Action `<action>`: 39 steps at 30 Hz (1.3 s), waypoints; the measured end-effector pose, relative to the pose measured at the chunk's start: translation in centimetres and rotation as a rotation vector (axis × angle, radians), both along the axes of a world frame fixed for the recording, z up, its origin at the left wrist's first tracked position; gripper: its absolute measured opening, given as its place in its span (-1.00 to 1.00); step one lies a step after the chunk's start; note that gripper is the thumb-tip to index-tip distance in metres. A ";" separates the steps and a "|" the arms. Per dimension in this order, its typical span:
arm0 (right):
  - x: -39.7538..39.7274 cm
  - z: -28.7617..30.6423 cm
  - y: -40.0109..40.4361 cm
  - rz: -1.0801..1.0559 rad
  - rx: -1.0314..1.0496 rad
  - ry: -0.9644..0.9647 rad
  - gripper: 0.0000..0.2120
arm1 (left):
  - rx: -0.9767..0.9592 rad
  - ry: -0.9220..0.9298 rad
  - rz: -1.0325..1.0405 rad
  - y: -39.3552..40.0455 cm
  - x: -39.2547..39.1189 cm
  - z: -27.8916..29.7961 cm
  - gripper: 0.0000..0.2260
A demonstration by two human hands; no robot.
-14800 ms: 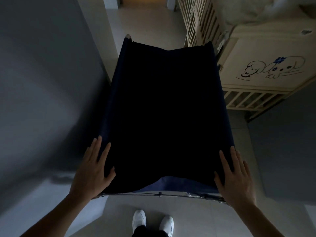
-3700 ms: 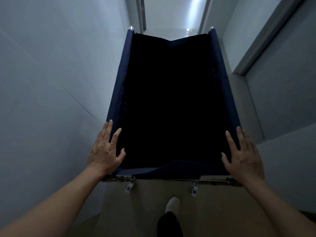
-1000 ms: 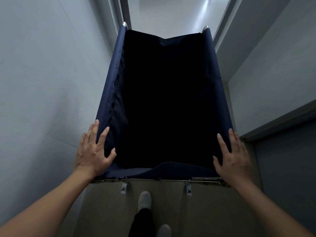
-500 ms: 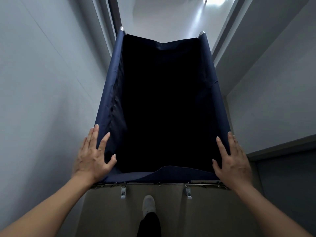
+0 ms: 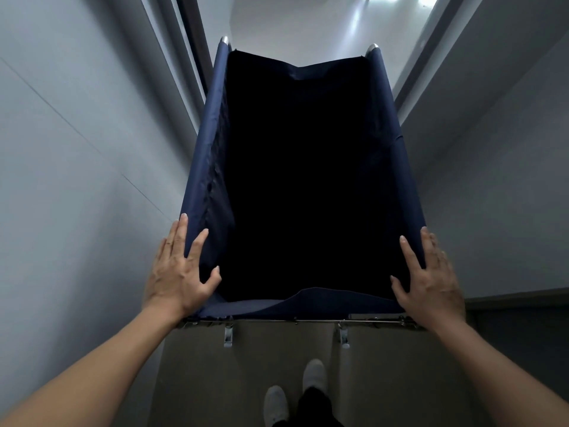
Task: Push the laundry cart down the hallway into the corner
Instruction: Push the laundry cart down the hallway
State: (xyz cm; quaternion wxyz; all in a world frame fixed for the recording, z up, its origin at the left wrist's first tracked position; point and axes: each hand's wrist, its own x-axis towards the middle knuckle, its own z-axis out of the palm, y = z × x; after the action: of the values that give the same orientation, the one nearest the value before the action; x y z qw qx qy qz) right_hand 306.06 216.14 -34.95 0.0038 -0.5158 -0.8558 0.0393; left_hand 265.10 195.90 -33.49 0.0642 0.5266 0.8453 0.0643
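Laundry cart (image 5: 209,167) nearly fills the hallway, left wall (image 5: 77,180) just beside.

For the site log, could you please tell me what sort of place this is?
Probably a narrow indoor hallway: plain grey walls close on both sides, a pale glossy floor ahead, and the navy fabric laundry cart nearly filling the width.

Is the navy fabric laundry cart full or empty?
Cannot tell: the navy fabric laundry cart is open on top, but its inside is only black shadow.

Dim hallway, glare on far floor (image 5: 354,23), wide-angle edge distortion.
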 end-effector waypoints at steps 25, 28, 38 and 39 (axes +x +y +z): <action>-7.9 -0.5 23.9 0.030 0.043 0.027 -0.15 | 0.005 0.014 0.052 22.7 -7.3 -0.6 -0.26; -8.9 -0.4 26.2 0.033 0.041 0.027 -0.15 | 0.001 0.009 0.062 25.0 -8.1 -0.6 -0.25; -13.1 -0.3 34.4 0.038 0.045 0.030 -0.14 | 0.007 -0.015 0.072 32.8 -12.0 -0.5 -0.24; -13.6 -0.3 35.3 0.036 0.046 0.031 -0.14 | 0.008 -0.013 0.069 33.7 -12.5 -0.6 -0.24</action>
State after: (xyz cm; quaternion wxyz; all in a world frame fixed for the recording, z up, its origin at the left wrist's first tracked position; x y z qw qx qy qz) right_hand 292.47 251.43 -35.28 0.0282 -0.4996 -0.8654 0.0275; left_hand 252.57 229.64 -34.05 0.0655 0.4970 0.8622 0.0733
